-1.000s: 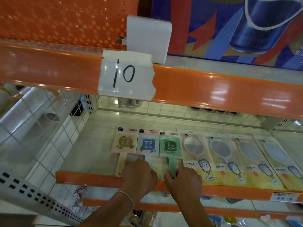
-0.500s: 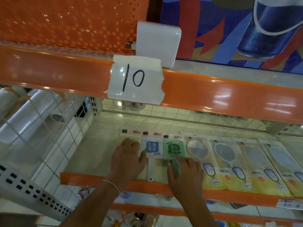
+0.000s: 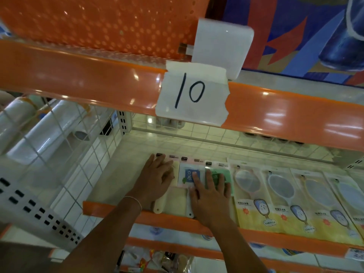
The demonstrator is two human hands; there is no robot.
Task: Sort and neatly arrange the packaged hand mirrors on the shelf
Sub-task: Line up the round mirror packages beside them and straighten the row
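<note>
Three square-headed packaged hand mirrors lie side by side on the shelf (image 3: 126,174): a cream one (image 3: 174,200), a blue one (image 3: 187,176) and a green one (image 3: 226,175). My left hand (image 3: 157,180) lies flat with straight fingers on the cream mirror. My right hand (image 3: 208,194) presses flat with spread fingers on the blue and green mirrors. To the right lie several oval mirrors in yellow printed bags (image 3: 254,201), overlapping in a row to the right frame edge.
An orange lip (image 3: 110,210) runs along the shelf front. A white wire grid (image 3: 65,154) walls the left side, with white rolls behind it. The upper shelf edge carries a taped label "10" (image 3: 192,93). More goods show on the shelf below.
Both hands have slid from the mirror handles at the shelf front up onto the mirror heads, farther into the shelf. The three square mirrors now sit closer together.
</note>
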